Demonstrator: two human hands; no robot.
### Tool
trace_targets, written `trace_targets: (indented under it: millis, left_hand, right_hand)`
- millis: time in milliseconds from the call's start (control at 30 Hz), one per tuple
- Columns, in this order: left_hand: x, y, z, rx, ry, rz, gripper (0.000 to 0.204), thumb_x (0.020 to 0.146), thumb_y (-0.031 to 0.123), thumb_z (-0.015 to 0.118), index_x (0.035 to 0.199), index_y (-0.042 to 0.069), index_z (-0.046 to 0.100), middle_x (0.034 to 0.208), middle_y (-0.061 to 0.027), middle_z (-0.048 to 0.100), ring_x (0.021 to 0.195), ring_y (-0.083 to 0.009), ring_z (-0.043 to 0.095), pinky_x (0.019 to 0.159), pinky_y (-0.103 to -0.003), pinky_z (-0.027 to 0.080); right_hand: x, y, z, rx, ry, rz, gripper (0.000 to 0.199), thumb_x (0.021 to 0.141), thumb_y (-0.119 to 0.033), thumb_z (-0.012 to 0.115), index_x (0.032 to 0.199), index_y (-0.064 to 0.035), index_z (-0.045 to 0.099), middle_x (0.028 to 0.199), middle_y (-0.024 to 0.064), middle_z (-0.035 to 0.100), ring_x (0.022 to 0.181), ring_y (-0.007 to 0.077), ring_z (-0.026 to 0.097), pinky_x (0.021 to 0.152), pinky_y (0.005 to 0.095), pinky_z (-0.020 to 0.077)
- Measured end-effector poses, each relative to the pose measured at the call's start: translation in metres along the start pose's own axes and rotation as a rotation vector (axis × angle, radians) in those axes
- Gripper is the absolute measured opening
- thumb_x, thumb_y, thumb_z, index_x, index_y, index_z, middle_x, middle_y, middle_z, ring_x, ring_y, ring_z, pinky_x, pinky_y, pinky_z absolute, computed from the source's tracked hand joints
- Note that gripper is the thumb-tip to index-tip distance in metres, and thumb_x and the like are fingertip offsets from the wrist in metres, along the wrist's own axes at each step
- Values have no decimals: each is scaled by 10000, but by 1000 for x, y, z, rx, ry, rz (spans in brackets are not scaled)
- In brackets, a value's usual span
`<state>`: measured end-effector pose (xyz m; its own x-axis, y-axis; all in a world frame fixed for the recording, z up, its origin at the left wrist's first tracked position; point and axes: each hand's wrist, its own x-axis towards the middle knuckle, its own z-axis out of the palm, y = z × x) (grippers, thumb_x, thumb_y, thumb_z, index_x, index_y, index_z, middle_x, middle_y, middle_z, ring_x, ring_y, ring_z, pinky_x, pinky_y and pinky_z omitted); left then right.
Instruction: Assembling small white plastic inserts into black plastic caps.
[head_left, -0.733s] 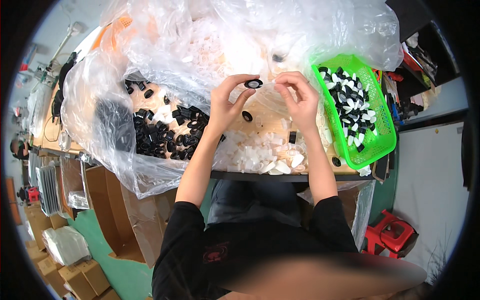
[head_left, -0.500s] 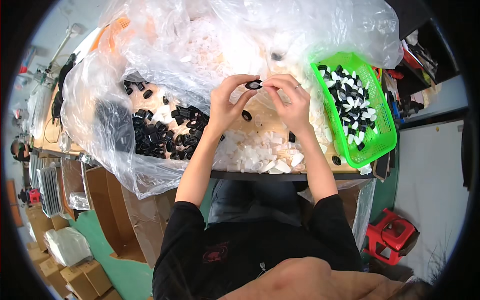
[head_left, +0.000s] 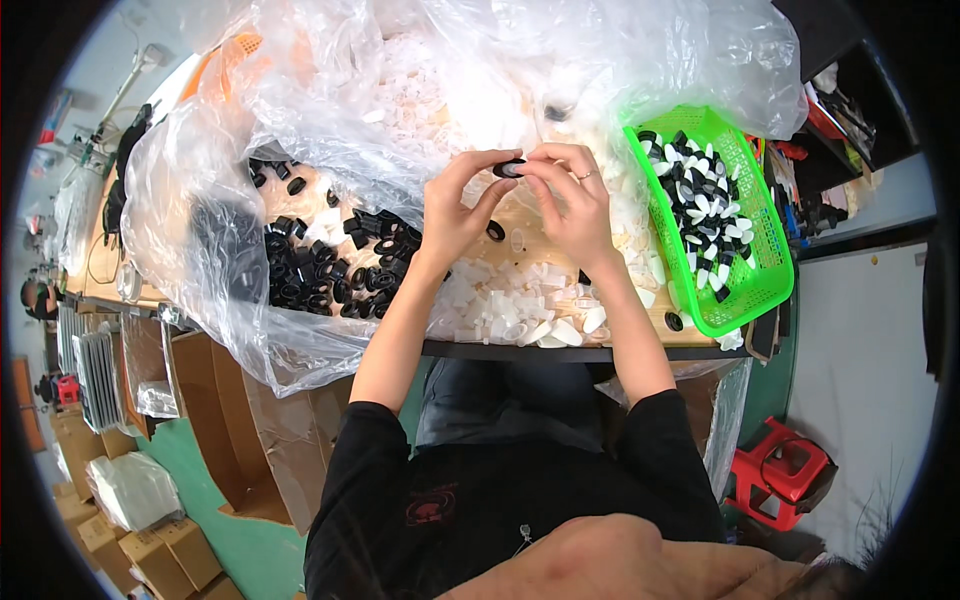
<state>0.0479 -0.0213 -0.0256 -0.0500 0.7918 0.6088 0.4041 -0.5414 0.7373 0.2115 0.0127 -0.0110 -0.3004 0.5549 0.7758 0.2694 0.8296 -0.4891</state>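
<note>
Over the middle of the table I hold a small black oval ring [head_left: 507,169] with a pale centre. My left hand [head_left: 452,208] pinches its left side between thumb and fingers. The fingers of my right hand [head_left: 578,215] close on its right end, covering part of it. Below the hands lie a loose black ring [head_left: 495,231] and a heap of small white and translucent plastic pieces [head_left: 520,305]. Left of my left forearm, many black rings [head_left: 325,275] are piled on clear plastic sheeting.
A green basket [head_left: 765,240] holding black-and-white pieces stands on the right. Crumpled clear plastic bags [head_left: 590,50] cover the back of the table, with more white pieces there. Cardboard boxes [head_left: 215,420] stand at lower left. A red stool [head_left: 785,470] is at lower right.
My right hand has shifted slightly, its fingers now further over the ring's right end. The left hand stays nearly in place, still pinching the ring.
</note>
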Motion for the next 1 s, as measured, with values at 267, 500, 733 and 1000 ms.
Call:
trace_targets:
  millis: [267,500,733,1000]
  left_hand:
    - [0,2,1,-2,10,16,307,821,-54,687,1121,-12,636,1093,-104,708,976,-173,667,877,-294,514]
    - [-1,-1,1,23,21,11,301,827,-38,689,1121,9,646,1076,-99,706,962,-178,663,871,-294,508]
    - [1,-14,2,21,75,-7,299,813,-6,711,1102,37,646,992,-112,677,900,-245,644,800,-318,502]
    - [3,-8,5,-5,28,-9,291,831,-8,689,1113,48,645,985,-113,664,861,-249,630,777,-326,500]
  right_hand:
    - [-3,0,-1,-39,-40,-18,172,828,34,647,967,-53,699,1054,75,583,876,213,605,730,316,501]
    - [9,5,-20,124,-166,146,171,869,3,621,1020,-36,691,1077,77,609,921,188,609,752,278,504]
    - [-9,21,-98,44,-305,522,140,879,-26,613,1009,-36,661,939,76,659,834,164,630,747,279,494]
    - [-73,27,-82,-342,-587,350,273,852,7,571,1118,-38,621,1164,126,596,989,336,610,865,375,493]
